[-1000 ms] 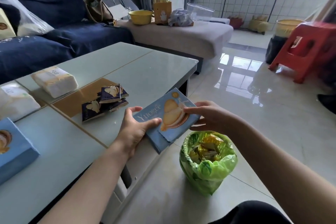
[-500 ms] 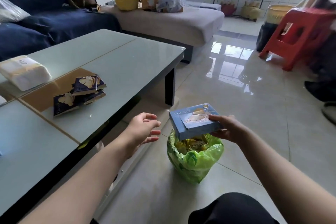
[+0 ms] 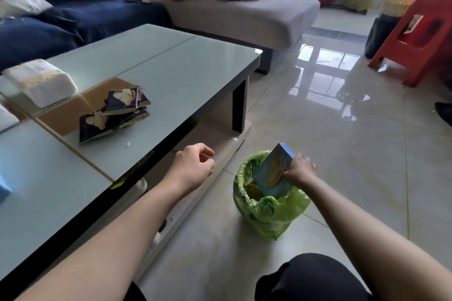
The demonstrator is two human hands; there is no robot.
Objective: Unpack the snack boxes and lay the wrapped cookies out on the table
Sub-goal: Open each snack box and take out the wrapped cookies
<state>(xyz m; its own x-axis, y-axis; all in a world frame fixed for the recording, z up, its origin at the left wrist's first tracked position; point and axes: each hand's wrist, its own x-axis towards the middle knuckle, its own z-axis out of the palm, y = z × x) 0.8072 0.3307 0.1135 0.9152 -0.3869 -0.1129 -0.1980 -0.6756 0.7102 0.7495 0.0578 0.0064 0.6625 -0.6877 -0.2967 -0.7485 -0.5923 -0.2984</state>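
green plastic bag (image 3: 266,212) on floor: yellow wrappers inside, blue cardboard snack box (image 3: 272,170) tilted w/ lower end in its mouth. right hand (image 3: 302,171) grips box's upper edge. left hand (image 3: 193,166) loosely curled, empty, beside bench (image 3: 171,76). dark wrapped cookies (image 3: 115,111) stacked on glossy bench top.

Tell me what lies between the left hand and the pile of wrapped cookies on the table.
In the head view, only bare glass tabletop and its dark front edge separate the left hand from the wrapped cookies.
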